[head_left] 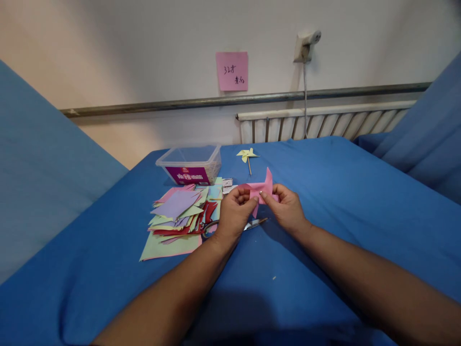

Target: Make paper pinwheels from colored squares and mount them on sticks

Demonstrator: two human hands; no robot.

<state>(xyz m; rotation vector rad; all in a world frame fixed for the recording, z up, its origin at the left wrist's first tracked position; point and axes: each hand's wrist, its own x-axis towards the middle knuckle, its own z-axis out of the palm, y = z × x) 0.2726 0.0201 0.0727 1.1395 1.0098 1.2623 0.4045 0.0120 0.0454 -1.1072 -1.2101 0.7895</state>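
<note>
A pink paper pinwheel point(260, 190) is held up over the table between both hands, its blades partly folded, with a small shiny pin head near its middle. My left hand point(236, 209) pinches its left side between thumb and fingers. From the other side my right hand point(286, 206) grips it, the thumb beside the pin head. Below the hands lies a pair of scissors point(255, 224), the blades pointing right and the dark handles partly hidden by my left wrist. Farther back rests a finished yellow pinwheel point(248, 154) on a stick.
Left of my hands sits a pile of coloured paper point(176, 206). Behind it stands a clear plastic box point(189, 163) with a purple label. Small printed boxes point(227, 183) lie nearby. The table has a blue cloth point(324, 182); a radiator point(324, 122) is beyond.
</note>
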